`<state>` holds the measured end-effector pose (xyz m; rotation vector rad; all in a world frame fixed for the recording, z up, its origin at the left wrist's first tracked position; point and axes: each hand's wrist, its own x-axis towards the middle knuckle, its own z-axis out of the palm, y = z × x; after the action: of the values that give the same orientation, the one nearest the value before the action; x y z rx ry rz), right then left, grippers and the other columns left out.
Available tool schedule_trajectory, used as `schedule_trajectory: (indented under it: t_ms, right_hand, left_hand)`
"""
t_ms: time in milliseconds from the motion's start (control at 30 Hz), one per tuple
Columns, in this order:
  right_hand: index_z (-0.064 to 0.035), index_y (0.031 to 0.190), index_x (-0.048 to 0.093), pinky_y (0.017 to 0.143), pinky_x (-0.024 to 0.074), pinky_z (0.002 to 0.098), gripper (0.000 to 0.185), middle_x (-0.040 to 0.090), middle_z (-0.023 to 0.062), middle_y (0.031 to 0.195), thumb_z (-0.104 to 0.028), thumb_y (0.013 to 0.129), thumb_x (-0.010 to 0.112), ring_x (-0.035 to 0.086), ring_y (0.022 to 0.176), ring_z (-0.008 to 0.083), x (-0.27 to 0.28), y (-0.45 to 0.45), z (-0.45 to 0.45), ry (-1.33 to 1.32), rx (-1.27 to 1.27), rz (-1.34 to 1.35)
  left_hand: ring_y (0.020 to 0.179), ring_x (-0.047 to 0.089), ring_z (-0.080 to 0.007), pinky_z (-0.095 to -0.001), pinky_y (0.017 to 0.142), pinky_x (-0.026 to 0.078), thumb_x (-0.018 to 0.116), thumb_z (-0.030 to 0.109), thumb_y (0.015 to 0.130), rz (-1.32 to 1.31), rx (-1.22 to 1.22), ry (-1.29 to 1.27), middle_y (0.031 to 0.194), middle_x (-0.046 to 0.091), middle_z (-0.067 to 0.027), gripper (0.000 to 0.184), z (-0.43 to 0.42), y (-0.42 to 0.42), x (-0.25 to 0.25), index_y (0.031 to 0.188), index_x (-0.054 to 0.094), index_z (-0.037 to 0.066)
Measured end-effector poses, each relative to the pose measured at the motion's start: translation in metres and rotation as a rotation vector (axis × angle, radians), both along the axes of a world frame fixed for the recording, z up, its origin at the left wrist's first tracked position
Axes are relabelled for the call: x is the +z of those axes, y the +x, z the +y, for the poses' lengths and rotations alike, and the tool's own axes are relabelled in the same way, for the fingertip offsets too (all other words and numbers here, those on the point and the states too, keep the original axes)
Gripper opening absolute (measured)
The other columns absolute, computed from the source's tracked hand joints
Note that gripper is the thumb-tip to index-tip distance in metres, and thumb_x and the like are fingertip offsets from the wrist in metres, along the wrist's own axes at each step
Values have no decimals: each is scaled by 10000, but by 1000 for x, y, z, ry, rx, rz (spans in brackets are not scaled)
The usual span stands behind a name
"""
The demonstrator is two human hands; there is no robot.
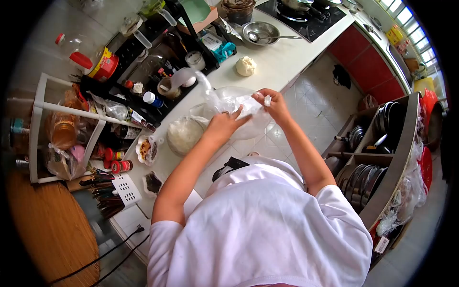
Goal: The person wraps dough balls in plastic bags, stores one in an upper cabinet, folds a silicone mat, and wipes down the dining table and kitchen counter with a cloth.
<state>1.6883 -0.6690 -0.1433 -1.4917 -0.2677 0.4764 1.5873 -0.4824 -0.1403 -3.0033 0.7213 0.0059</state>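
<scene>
A thin translucent plastic bag [228,101] is spread between my two hands at the counter's edge. My left hand [223,126] holds its near left side, thumb and index finger apart and the other fingers curled and partly hidden. On the right, my right hand [274,103] pinches a bunched part of the bag between thumb and fingers. Left of my left hand stands a round bowl [184,136] with pale contents, loosely covered by clear plastic. A pale ball of dough [245,66] rests on the counter beyond the bag.
Farther back on the white counter [217,79] are a metal bowl [260,33] with a spoon and a black stove [306,16]. A black rack [158,64] of jars and bottles lines the left. Shelves [363,153] of pans stand at right.
</scene>
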Motion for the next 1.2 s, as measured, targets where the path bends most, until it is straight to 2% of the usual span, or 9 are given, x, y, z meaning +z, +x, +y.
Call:
schedule_trajectory:
  t_ms: [133, 233, 367, 500, 567, 667, 833, 967, 1200]
  right_hand:
    - [-53, 841, 672, 497, 317, 192, 206, 537, -74, 654, -258, 844, 679, 414, 568, 19, 4, 2, -5, 92, 21, -85]
    - [-47, 841, 679, 520, 324, 189, 194, 544, -67, 659, -241, 850, 673, 432, 599, 20, 6, 12, -23, 33, -6, -115]
    - [3, 849, 665, 567, 395, 230, 270, 566, -25, 679, -266, 843, 677, 477, 650, 59, 1, 15, -34, -162, 39, -184]
    - [8, 889, 658, 589, 408, 240, 277, 575, -6, 704, -266, 857, 662, 481, 671, 73, 2, 9, -23, -154, 67, -166]
    - [6, 906, 659, 592, 406, 238, 275, 580, 1, 715, -265, 859, 660, 481, 677, 76, 6, 12, -21, -138, 99, -80]
    - [10, 917, 659, 594, 410, 235, 263, 589, 5, 725, -249, 867, 651, 486, 677, 78, 5, 20, -23, -135, 137, -63]
    - [14, 926, 656, 603, 429, 242, 246, 608, 20, 737, -226, 877, 637, 503, 683, 80, 2, 22, -20, -122, 172, -96]
    - [15, 936, 653, 615, 452, 254, 221, 629, 45, 748, -195, 870, 634, 528, 680, 94, 0, 24, -19, -92, 95, -209]
    - [4, 947, 659, 646, 475, 258, 167, 653, 104, 776, -106, 822, 644, 588, 691, 127, 2, 42, -24, -118, 6, -322]
  left_hand:
    - [852, 641, -256, -379, 726, 522, 522, 119, 839, 351, 178, 180, 1239, 552, -139, 469, -10, 23, -36, 1298, 468, 202]
    - [944, 616, -308, -372, 795, 489, 496, 209, 896, 223, 1164, -961, 1124, 604, -158, 313, 0, 35, -67, 1183, 523, 87]
    - [999, 594, -283, -370, 801, 472, 520, 263, 892, 117, 1490, -1168, 1072, 631, -132, 292, 47, 63, -133, 1077, 593, 50]
    - [1045, 593, -290, -350, 778, 511, 523, 173, 871, -42, 714, -162, 1103, 630, -122, 236, 36, 49, -72, 1059, 633, 82]
    - [1003, 618, -282, -359, 712, 540, 540, 101, 820, 458, 602, 191, 1071, 634, -129, 196, -3, 62, 10, 955, 681, 90]
    - [907, 625, -275, -402, 747, 521, 587, 85, 767, 158, 475, 137, 948, 621, -119, 210, -31, 53, 25, 971, 616, 43]
    - [883, 627, -260, -366, 681, 532, 680, 132, 700, 244, 436, -116, 930, 598, -126, 208, -49, 62, -25, 892, 623, 75]
    - [909, 597, -309, -376, 796, 503, 641, 78, 720, 278, 624, -12, 1062, 530, -120, 465, -42, 60, -84, 1136, 438, 128]
    - [909, 556, -340, -449, 747, 453, 543, 59, 787, 122, 569, -452, 896, 582, -160, 59, -12, 65, -34, 835, 576, 67]
